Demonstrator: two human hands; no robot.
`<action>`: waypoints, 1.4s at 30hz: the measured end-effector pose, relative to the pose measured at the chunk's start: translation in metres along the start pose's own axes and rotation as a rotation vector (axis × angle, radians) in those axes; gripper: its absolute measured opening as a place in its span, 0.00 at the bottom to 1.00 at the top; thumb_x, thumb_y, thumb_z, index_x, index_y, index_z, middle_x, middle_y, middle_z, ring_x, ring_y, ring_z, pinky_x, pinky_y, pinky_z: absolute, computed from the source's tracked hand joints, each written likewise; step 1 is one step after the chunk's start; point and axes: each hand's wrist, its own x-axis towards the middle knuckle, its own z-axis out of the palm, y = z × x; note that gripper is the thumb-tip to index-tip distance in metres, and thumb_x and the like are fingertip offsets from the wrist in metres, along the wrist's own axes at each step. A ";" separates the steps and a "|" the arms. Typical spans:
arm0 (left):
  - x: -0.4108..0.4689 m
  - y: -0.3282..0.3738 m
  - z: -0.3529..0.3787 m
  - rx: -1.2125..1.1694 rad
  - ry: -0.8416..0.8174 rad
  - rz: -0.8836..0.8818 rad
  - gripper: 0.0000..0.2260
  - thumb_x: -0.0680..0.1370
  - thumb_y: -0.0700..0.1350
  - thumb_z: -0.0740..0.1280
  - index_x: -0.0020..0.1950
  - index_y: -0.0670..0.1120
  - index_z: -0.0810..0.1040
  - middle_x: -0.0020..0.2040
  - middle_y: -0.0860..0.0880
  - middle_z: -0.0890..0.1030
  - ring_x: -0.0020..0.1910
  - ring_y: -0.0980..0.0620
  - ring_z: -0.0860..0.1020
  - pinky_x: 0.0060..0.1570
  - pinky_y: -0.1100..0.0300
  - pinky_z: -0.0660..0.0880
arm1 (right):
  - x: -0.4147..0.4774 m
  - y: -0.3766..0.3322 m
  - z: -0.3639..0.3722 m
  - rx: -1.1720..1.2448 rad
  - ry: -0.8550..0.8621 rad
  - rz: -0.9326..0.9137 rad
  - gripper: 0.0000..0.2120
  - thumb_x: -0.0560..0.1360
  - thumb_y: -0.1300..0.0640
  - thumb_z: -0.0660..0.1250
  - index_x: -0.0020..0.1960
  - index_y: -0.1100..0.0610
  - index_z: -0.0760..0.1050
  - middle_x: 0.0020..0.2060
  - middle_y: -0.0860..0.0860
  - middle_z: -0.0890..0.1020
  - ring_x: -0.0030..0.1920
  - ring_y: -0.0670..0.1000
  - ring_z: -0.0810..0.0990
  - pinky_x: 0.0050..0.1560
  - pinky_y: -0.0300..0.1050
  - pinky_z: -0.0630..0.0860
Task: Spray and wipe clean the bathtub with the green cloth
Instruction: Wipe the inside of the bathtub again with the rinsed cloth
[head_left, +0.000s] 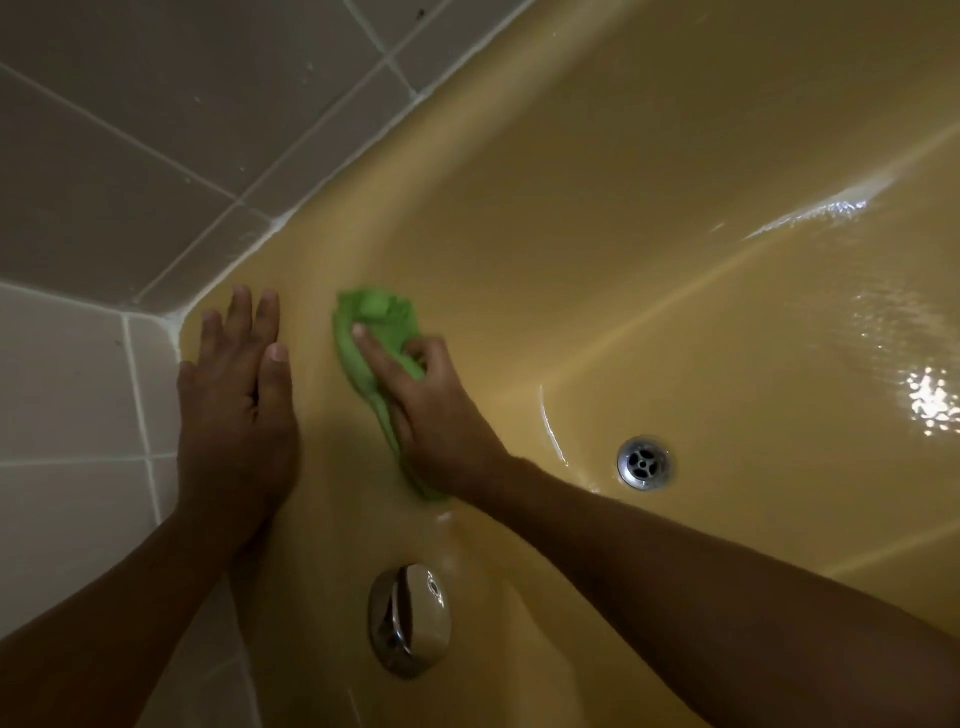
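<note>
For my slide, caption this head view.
Right hand wipes the yellow bathtub with a green cloth; left hand rests flat on its rim.

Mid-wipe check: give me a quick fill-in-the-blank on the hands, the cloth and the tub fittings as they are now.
1. The right hand grips the ____ cloth against the bathtub.
2. The left hand lies flat on the rim, holding ____.
3. The drain sits to the ____ of the cloth.

Missing words: green; nothing; right.
</note>
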 end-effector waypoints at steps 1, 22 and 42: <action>0.000 0.000 0.000 -0.003 -0.002 0.003 0.25 0.85 0.55 0.48 0.84 0.55 0.58 0.84 0.56 0.55 0.84 0.54 0.49 0.81 0.44 0.45 | 0.018 -0.002 -0.006 0.000 0.070 0.012 0.29 0.81 0.53 0.54 0.81 0.44 0.55 0.62 0.59 0.65 0.58 0.62 0.73 0.60 0.62 0.77; 0.042 0.015 0.008 0.192 -0.094 0.244 0.34 0.81 0.61 0.59 0.85 0.59 0.50 0.85 0.57 0.47 0.84 0.47 0.45 0.76 0.27 0.50 | -0.005 0.091 0.009 0.292 0.141 0.850 0.38 0.84 0.58 0.59 0.81 0.38 0.38 0.66 0.54 0.61 0.51 0.52 0.75 0.63 0.44 0.71; 0.068 0.031 0.013 0.293 -0.099 0.364 0.32 0.82 0.57 0.57 0.85 0.50 0.54 0.85 0.48 0.53 0.84 0.45 0.52 0.72 0.25 0.57 | 0.045 0.072 -0.048 0.193 0.640 0.676 0.42 0.73 0.58 0.77 0.81 0.52 0.61 0.70 0.51 0.75 0.69 0.49 0.72 0.67 0.26 0.61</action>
